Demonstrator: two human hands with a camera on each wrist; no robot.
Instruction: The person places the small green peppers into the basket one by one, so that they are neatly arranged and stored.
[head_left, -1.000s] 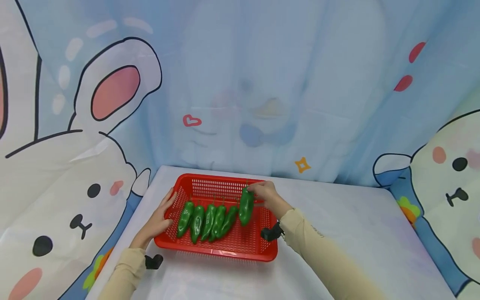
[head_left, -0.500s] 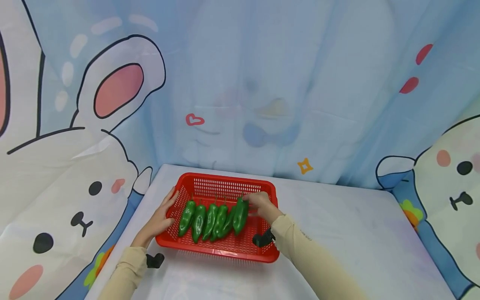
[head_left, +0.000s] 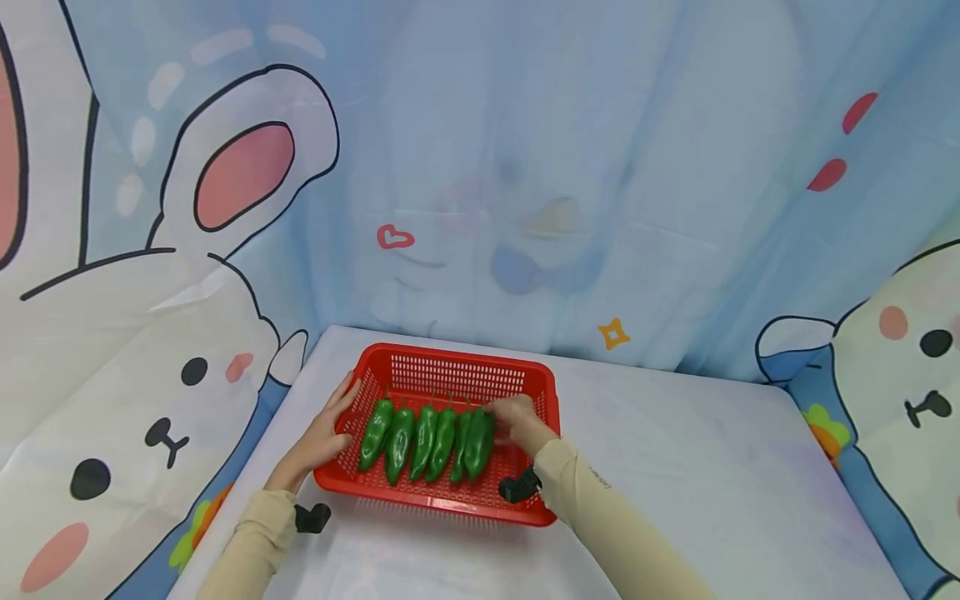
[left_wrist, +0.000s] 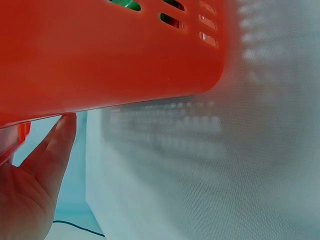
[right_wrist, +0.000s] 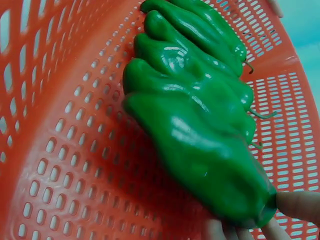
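A red perforated plastic basket (head_left: 480,502) holds a row of several long green peppers (head_left: 399,446). My left hand (head_left: 318,437) rests against the basket's left rim with fingers fairly straight and spread. In the left wrist view, part of that hand (left_wrist: 42,172) touches the red outer wall. My right hand (head_left: 521,421), inside the basket on the right, pinches the rightmost green pepper (head_left: 479,443) near its stem end. In the right wrist view, this pepper (right_wrist: 200,155) lies against its neighbour, with the thumb and fingertips around its top; its stem is hidden.
The basket stands on a white-covered table (head_left: 660,467), with the tabletop extending to its right. A blue curtain (head_left: 637,167) with cartoon rabbits hangs behind and at both sides. The basket's perforated floor (right_wrist: 95,185) shows beside the peppers.
My right hand has moved left and down with its green pepper, bringing it from above the basket to the row's right end. The neighbouring pepper now stands more upright. My left hand stays at the rim.
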